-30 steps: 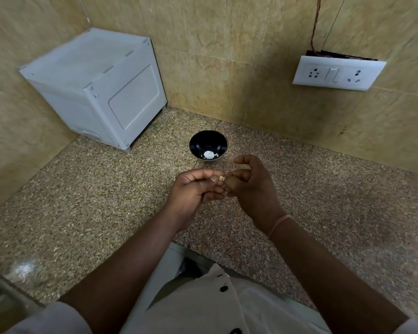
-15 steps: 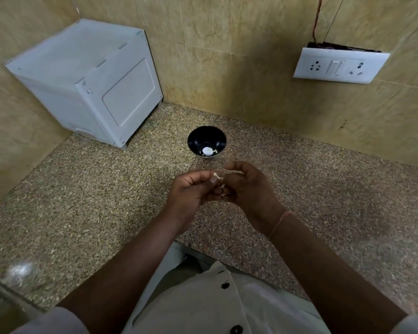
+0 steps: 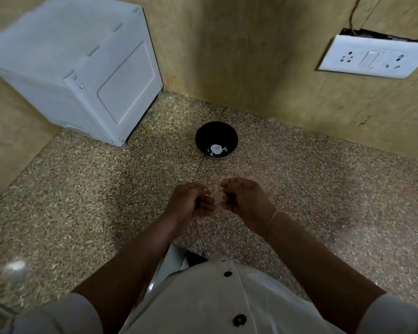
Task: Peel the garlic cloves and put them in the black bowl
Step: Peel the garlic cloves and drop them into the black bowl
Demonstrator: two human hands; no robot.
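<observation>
Left hand (image 3: pixel 191 203) low over table (image 3: pixel 82 201), fingers curled inward; blurred, so grip on anything impossible to tell. Right hand (image 3: pixel 246 201) just beside, not touching, narrow gap between; fingers likewise curled, pale speck at fingertips too blurred to name, hold impossible to tell. Pinkish thread (image 3: pixel 272 221) round right wrist. Farther on, black bowl (image 3: pixel 203 137) upright on speckled table, straight ahead of both hands, well apart from them. One white peeled garlic clove (image 3: pixel 215 148) at bowl bottom, small pale scraps just beside. Beyond, at left, white box appliance (image 3: pixel 77 68) in corner against tiled wall (image 3: pixel 251 56); at right, white switch plate (image 3: pixel 374 56) mounted on same wall, red wire (image 3: pixel 354 10) above.
</observation>
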